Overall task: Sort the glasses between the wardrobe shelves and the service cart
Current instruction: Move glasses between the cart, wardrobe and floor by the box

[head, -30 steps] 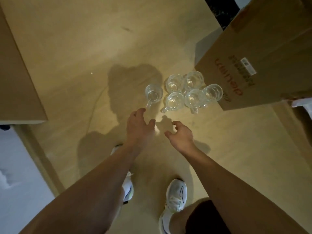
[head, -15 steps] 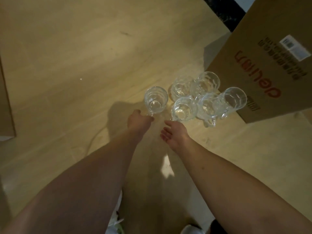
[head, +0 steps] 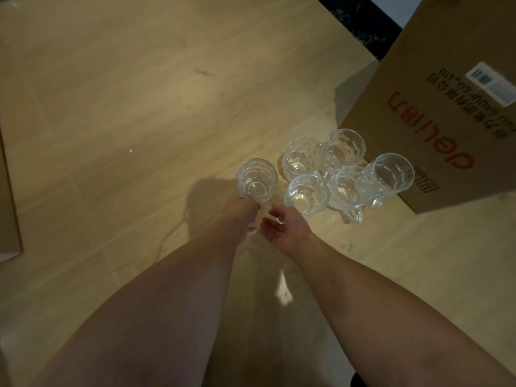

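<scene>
While both bare forearms are stretching forward from the bottom of the view, the left hand (head: pixel 240 209) is closing its grip on the lone glass mug (head: pixel 257 180), apparently at its handle; the fingers themselves are hidden under the hand, so how they are lying cannot be told. That mug is sitting upright, just to the left of the cluster of mugs (head: pixel 335 174) and a little apart from it.

The right hand (head: pixel 282 229) is reaching in palm turned up and to the left, its fingers loosely spread and holding nothing. Its fingertips are lying just beside the nearest mug (head: pixel 305 194) of the cluster, close to the near side of it; whether they are touching the glass cannot be told.

Five clear, dimpled mugs are making up the cluster, all standing upright with their mouths up and crowding one another. Two are standing in the far row, three in the near row, and handles are sticking out on the near side of the two rightmost ones.

All of this is resting on a pale wooden floor (head: pixel 125 93). Just beyond and to the right of the cluster, a brown cardboard box (head: pixel 435 129) with red lettering and a white barcode label is standing, its near corner almost touching the rightmost mug (head: pixel 389 174).
</scene>
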`<state>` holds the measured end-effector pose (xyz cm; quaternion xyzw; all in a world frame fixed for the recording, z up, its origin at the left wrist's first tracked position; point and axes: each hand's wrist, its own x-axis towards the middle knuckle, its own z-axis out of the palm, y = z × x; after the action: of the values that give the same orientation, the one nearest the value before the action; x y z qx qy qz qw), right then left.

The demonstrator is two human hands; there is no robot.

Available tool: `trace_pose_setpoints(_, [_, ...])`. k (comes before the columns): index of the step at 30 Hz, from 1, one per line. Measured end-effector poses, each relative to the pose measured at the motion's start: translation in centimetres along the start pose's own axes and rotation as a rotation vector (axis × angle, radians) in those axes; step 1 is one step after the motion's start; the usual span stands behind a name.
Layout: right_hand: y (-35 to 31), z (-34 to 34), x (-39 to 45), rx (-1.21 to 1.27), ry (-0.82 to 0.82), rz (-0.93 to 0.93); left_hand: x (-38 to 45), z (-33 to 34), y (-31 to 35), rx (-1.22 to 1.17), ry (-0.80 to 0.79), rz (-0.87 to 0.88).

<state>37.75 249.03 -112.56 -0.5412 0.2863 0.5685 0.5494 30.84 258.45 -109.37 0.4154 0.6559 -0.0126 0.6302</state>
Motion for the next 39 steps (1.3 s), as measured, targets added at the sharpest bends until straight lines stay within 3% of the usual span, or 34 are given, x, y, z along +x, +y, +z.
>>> trace_pose_setpoints(10, [0.2,-0.7,0.3,-0.149,0.178,-0.067,1.2,0.8,-1.4,0.046,0.013,0.021])
trace_pose_setpoints(22, [0.2,-2.2,-1.9,-0.235,0.319,-0.163,-0.9,1.6,-2.0,-0.073,0.034,0.074])
trace_pose_setpoints(31, [-3.8,-2.7,-14.7,-0.464,0.318,-0.088,-11.9,0.0,2.5,-0.085,0.02,-0.059])
trace_pose_setpoints(39, [-8.2,0.0,-31.7,-0.576,0.267,-0.102,-27.8,-3.3,11.8,0.12,-0.014,0.004])
